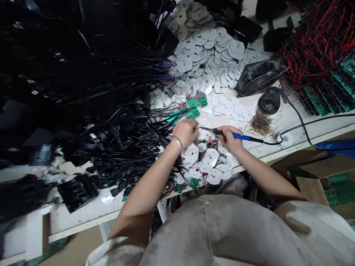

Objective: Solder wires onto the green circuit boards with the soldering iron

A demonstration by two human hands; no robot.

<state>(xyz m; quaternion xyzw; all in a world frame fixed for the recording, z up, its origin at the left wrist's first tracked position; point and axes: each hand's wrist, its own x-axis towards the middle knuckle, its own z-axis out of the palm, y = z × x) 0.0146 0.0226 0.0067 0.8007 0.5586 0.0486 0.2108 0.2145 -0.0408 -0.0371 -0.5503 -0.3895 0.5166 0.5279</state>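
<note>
- Your beige smock (216, 231) fills the bottom of the view, and a cardboard box of green circuit boards (334, 190) sits off to the near right, below the counter (83, 218).
- Your left grip (186, 133) is curled with the fingers pressed together, but you cannot tell from this view whether it pinches anything. A silver bangle (177, 144) circles that wrist.
- Your right grip (230, 139) pinches the blue-handled soldering iron (233, 135), whose tip points left and ends just beside your left fingertips (195, 127).
- Both grips hover over white perforated disc boards (210, 159), with loose red wires and small green boards (194, 183) among them.
- Black power cords (124, 155) lie in a heap to the left, touching your left forearm.
- Just far of your grips lie small green circuit boards (192, 109). To the right, brown granules (260, 123) are piled on a sheet beside a black dish (268, 100).
- Farther off, a wire-guarded fan (259, 79) stands beside a large pile of white discs (205, 48).
- At the far right are red wires (318, 44) on rows of green strip boards (321, 98).
</note>
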